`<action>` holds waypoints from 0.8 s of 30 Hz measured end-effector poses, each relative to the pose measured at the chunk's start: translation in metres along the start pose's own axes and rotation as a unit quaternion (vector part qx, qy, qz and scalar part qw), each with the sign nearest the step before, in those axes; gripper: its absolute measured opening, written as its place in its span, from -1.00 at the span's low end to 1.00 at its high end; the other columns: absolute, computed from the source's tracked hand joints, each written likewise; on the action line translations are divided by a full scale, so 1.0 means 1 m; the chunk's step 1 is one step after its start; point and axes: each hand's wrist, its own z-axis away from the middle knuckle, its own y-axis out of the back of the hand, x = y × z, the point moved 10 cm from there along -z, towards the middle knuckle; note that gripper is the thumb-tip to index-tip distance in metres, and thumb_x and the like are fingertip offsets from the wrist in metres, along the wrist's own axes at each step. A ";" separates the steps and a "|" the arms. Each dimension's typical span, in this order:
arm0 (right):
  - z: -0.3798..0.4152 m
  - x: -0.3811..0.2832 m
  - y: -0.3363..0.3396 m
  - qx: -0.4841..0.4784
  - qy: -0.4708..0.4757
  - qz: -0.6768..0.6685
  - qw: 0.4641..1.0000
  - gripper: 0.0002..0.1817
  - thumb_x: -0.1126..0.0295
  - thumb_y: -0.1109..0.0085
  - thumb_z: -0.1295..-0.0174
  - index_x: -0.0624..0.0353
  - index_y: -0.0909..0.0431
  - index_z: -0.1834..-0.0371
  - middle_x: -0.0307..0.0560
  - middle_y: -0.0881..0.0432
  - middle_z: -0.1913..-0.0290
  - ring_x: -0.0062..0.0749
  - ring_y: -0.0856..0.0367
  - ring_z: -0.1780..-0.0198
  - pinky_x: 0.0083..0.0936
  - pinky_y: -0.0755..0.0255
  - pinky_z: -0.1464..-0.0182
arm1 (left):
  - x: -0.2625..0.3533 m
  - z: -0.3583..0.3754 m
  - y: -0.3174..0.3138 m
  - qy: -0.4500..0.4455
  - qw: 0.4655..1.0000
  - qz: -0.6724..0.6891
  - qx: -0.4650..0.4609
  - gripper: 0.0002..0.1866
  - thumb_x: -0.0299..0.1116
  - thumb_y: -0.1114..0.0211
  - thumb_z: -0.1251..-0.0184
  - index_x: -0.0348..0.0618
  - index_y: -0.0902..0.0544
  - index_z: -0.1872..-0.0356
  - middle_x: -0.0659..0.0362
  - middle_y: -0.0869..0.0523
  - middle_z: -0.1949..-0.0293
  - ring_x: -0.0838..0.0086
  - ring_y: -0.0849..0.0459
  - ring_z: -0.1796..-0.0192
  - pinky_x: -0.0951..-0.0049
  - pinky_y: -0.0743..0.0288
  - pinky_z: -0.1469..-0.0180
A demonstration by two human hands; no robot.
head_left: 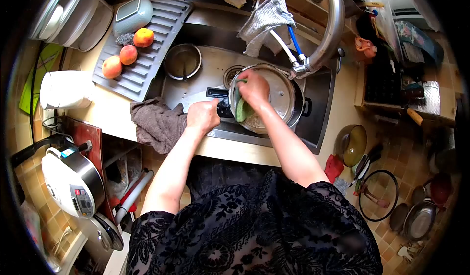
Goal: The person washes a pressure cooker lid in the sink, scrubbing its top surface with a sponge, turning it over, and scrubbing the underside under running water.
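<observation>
Left hand (202,116) closed tight on black pot handle (220,107), near edge of sink (313,128). Pot (281,96) tilted in sink, under faucet (320,40). Right hand (254,89) curled on green scrub pad (242,109), pressed at pot rim. Risk: wet handle slips, pot drops, bangs small bowl (182,61) on left; water splashes counter. No readable writing or brand.

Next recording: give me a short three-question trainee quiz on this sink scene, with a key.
1. True or false: the left hand grips the pot by its black handle.
2. What does the right hand press against the pot? A) green scouring pad B) brush C) peach
3. How many peaches lie on the grey draining rack?

Key: 1 true; 2 A; 3 three.
</observation>
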 end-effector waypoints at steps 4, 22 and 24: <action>0.041 -0.026 -0.004 -0.120 0.126 0.081 0.981 -0.79 0.41 -0.28 -0.12 0.00 -0.75 0.17 0.11 -0.79 0.24 0.11 -0.76 0.13 0.00 -0.59 0.06 | 0.003 -0.001 -0.002 -0.003 1.000 -0.013 -0.013 -0.89 -0.45 -0.29 -0.01 -0.12 -0.68 0.38 -0.07 -0.76 0.48 -0.05 -0.79 0.33 -0.03 -0.65 0.24; 0.034 0.028 0.080 -0.184 0.147 -0.003 0.972 -0.69 0.26 -0.29 -0.39 0.18 -0.71 -0.09 0.15 -0.77 -0.04 0.01 -0.75 -0.08 -0.21 -0.57 -0.15 | -0.007 0.001 0.003 0.034 0.999 0.006 0.027 -0.89 -0.46 -0.30 -0.01 -0.13 -0.67 0.38 -0.09 -0.75 0.49 -0.10 -0.78 0.33 -0.07 -0.63 0.24; 0.005 0.037 0.102 -0.107 0.098 0.045 0.988 -0.70 0.30 -0.22 -0.46 0.20 -0.69 -0.14 0.11 -0.78 -0.06 -0.14 -0.75 -0.13 -0.29 -0.57 -0.19 | -0.009 0.002 0.001 0.036 0.999 0.018 0.032 -0.88 -0.46 -0.31 -0.01 -0.13 -0.67 0.37 -0.09 -0.74 0.49 -0.11 -0.77 0.33 -0.08 -0.62 0.25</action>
